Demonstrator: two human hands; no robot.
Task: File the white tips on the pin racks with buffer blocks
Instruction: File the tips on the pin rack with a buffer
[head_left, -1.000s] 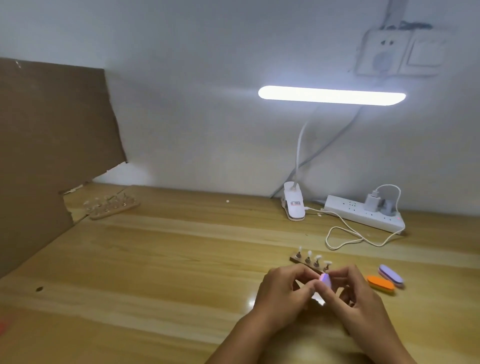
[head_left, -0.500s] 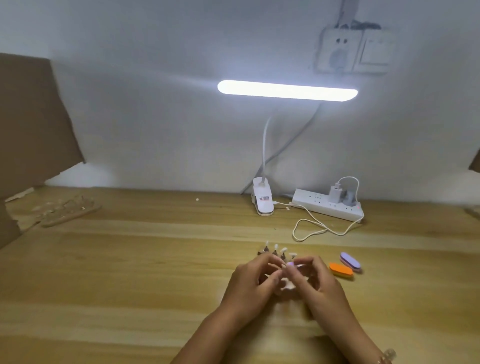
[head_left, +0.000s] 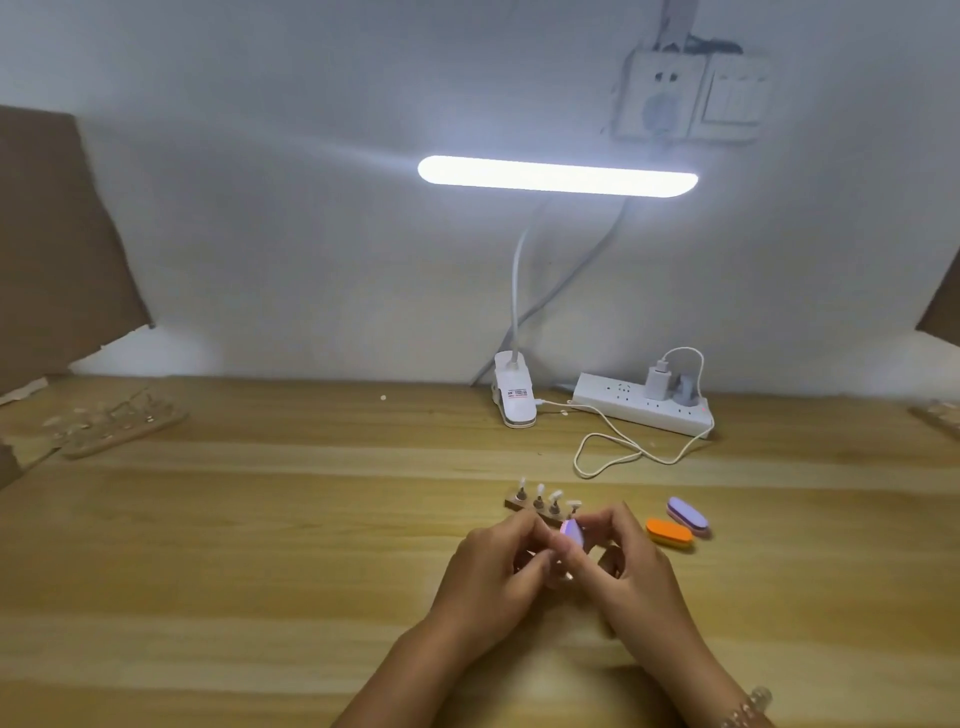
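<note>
While the right hand (head_left: 639, 577) pinches one buffer block (head_left: 571, 535) (left hand (head_left: 493, 571): cannot tell), four tips (head_left: 540, 491) stand beside two spare blocks (head_left: 669, 532).

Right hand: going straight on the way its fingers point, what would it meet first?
Probably the left hand: the right hand points leftward at it, with the lilac buffer block between them. The pin rack sits just behind, but depth is unclear.

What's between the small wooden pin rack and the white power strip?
A looped white charging cable lies on the wooden desk there, shown in the head view.
</note>
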